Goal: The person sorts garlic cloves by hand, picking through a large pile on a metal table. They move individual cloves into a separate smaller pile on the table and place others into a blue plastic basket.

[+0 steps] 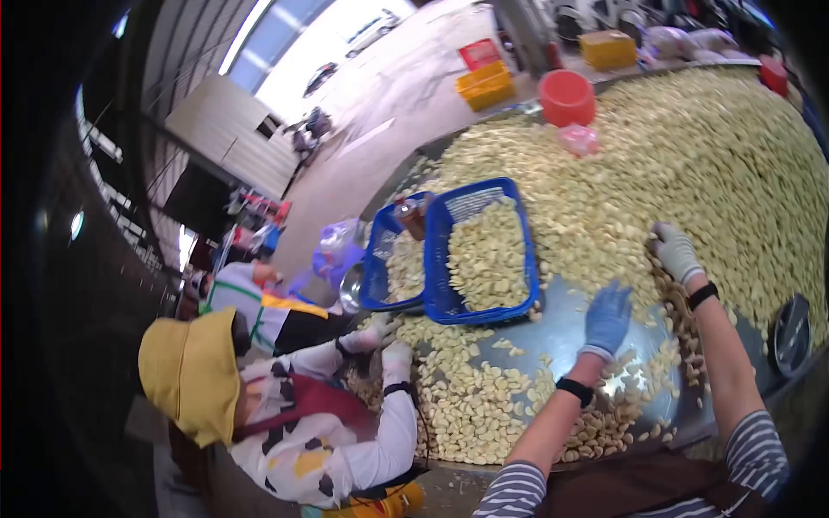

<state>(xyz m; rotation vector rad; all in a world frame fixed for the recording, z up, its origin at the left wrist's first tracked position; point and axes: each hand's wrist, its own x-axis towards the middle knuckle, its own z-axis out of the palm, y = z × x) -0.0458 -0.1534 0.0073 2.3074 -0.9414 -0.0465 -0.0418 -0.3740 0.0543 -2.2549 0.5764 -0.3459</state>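
Note:
My left hand [609, 319], in a blue glove, lies on the bare metal tabletop [561, 311] with its fingers stretched out and nothing in it. My right hand [678, 252], in a whitish glove, rests at the edge of the large heap of pale, flat oval pieces [639, 190], which look like beans or nuts. Its fingers reach onto the heap, and I see nothing held in them. Below it, along my forearm, runs a strip of browner pieces [682, 332]. More loose pieces [591, 432] lie scattered near my left wrist.
A blue basket [439, 302] of pale pieces and another blue basket [374, 274] with a bottle [410, 217] stand left of me. A co-worker in a yellow hat [190, 371] works at the left edge. A red bucket [566, 97] sits on the heap's far side.

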